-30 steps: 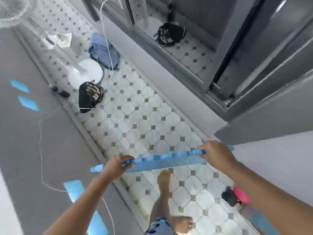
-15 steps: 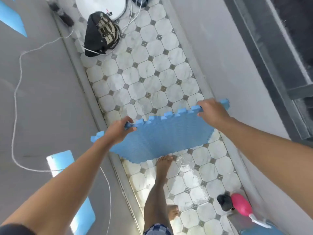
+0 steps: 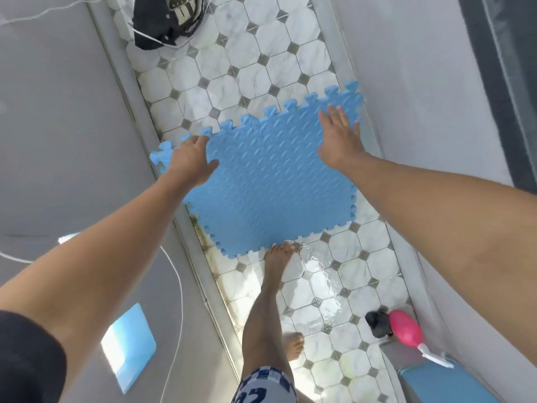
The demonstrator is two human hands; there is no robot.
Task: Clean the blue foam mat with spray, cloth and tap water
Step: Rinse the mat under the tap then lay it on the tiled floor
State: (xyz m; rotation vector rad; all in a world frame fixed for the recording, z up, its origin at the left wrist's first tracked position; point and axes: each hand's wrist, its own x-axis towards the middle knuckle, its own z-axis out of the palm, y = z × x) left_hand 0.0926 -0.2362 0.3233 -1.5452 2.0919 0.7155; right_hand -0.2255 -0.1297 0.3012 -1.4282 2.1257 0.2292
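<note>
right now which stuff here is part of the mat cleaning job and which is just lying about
Part of the job:
- blue foam mat, on the wet tiles
- left hand and right hand, both open on the mat
- pink spray bottle, lying by the wall

Just lying about:
- black bag
- white cord
- black object beside the bottle

Matt blue foam mat (image 3: 270,181) (embossed ripple texture) on glossy, wet marble-look floor tiles (image 3: 325,286).

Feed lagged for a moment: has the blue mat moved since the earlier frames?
Yes. The blue mat has dropped from being held on edge to lying nearly flat over the tiled floor, near the foot.
</note>
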